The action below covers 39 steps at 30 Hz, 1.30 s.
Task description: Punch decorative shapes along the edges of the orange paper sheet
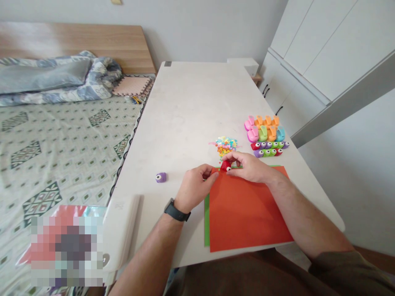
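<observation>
My right hand (pixel 247 165) grips a small red craft punch (pixel 225 165) at the far edge of an orange sheet of paper (pixel 249 213). The punch has a white round button. With thumb and fingers, my left hand (pixel 196 185) pinches the sheet's far left corner, just left of the punch. A green sheet (pixel 207 222) lies under the orange one, showing along its left and far edges. Beyond the punch is a pile of small colourful paper cutouts (pixel 226 144). A purple craft punch (pixel 161 177) stands alone left of my left hand.
Rows of small punches (pixel 270 152) and larger pink, orange, green and blue punches (pixel 262 133) stand on the table's right side. A long white device (pixel 120 230) sits at the front left edge. A bed (pixel 70 135) adjoins the white table (pixel 191 98) on the left.
</observation>
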### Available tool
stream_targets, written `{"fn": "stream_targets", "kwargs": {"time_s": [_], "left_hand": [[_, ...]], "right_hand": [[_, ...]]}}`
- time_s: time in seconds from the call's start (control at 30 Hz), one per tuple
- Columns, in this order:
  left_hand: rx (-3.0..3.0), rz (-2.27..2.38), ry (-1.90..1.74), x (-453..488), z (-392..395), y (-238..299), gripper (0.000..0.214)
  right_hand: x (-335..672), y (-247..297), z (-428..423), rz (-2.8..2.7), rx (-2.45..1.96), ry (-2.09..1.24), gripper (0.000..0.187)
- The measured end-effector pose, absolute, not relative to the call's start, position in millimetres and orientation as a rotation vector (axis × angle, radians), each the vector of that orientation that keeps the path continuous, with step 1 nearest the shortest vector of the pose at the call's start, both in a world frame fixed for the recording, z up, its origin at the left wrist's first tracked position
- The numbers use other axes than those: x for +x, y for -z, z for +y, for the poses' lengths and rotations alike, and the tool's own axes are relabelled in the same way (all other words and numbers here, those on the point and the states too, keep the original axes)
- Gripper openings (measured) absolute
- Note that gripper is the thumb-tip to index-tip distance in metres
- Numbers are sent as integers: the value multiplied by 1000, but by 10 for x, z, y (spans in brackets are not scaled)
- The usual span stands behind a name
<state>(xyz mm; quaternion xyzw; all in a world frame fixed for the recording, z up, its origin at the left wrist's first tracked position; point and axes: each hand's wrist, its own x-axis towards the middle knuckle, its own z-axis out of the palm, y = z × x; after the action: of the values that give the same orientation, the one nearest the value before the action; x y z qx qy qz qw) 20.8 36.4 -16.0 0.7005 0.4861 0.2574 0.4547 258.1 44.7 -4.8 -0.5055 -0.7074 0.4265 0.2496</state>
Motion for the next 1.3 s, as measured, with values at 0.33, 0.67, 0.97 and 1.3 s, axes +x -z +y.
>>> {"fn": "stream_targets", "kwargs": {"time_s": [0.33, 0.67, 0.97, 1.3], "left_hand": [[1753, 1215, -624, 204, 365, 144, 27], [1729, 1214, -621, 203, 367, 175, 27], [1711, 1213, -632, 211, 370, 189, 28], [1713, 1218, -646, 223, 366, 169, 28]], "right_hand": [[2579, 11, 447, -1912, -1395, -1091, 39], [2588, -11, 437, -1942, -1377, -1114, 40], [2566, 20, 412, -1941, -1377, -1135, 43], [2544, 75, 396, -1946, -1367, -1206, 48]]}}
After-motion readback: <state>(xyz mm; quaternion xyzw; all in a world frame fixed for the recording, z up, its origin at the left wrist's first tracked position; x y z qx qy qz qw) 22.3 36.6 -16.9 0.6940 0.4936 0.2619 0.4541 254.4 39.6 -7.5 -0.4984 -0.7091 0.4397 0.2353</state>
